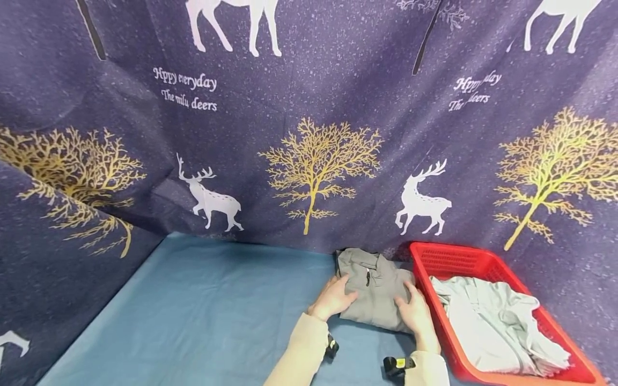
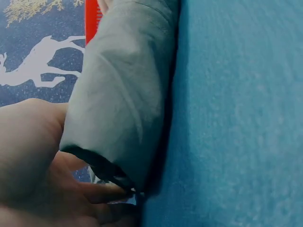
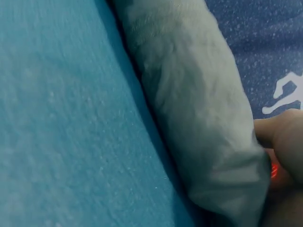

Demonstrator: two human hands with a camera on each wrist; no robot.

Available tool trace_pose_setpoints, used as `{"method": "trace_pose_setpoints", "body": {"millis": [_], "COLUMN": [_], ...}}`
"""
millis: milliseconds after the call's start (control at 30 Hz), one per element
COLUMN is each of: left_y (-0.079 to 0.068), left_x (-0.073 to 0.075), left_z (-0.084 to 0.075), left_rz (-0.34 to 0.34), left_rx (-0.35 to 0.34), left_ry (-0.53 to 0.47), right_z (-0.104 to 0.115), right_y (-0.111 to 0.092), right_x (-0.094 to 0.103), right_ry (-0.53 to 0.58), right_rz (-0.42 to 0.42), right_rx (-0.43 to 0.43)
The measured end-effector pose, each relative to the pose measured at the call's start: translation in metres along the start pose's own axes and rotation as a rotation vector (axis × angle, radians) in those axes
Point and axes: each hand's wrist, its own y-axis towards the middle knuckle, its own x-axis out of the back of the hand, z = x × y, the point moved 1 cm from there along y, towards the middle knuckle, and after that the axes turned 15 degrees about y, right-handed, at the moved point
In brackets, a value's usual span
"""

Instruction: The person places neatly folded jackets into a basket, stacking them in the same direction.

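A folded grey collared top (image 1: 374,297) lies on the blue cloth beside the red basket, its collar toward the back and a short dark strip below the collar. At its left edge, my left hand (image 1: 334,298) grips it, thumb on top; in the left wrist view its fingers (image 2: 102,191) reach around the folded end, partly hidden. My right hand (image 1: 416,312) holds the opposite edge, between the top and the basket, with the thumb over the fabric. The right wrist view shows the thick front fold of the top (image 3: 199,109); most of the right fingers are out of sight there.
On the right, a red plastic basket (image 1: 436,327) holds crumpled pale garments (image 1: 497,324). Blue cloth (image 1: 207,316) covers the surface to the left. A dark curtain (image 1: 270,96) printed with deer and trees hangs behind and along the left side.
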Motion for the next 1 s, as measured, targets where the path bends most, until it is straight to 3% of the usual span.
{"method": "trace_pose_setpoints", "body": {"millis": [133, 267, 467, 600, 733, 833, 1000], "left_y": [0.003, 0.006, 0.006, 0.003, 0.0, -0.001, -0.001], "left_x": [-0.005, -0.005, 0.004, 0.009, 0.012, 0.014, 0.022], "left_z": [0.003, 0.007, 0.016, 0.022, 0.028, 0.033, 0.037], "left_rz": [0.012, -0.004, 0.032, 0.089, 0.194, 0.235, 0.155], "left_rx": [-0.034, -0.053, 0.057, 0.069, 0.016, -0.022, -0.07], "left_ry": [-0.005, -0.112, -0.35, -0.487, -0.59, -0.563, -0.413], "right_z": [-0.007, -0.009, -0.01, -0.012, -0.011, -0.005, 0.013], "right_y": [0.001, 0.001, -0.002, -0.004, -0.003, -0.003, -0.002], "right_x": [-0.002, -0.004, -0.002, 0.002, 0.002, 0.0, -0.005], "right_ry": [0.087, 0.206, 0.343, 0.427, 0.397, 0.384, 0.365], "right_rz": [0.014, 0.048, 0.103, 0.169, 0.177, 0.159, 0.123], "right_rx": [-0.063, -0.094, -0.119, -0.131, -0.056, -0.003, 0.029]}}
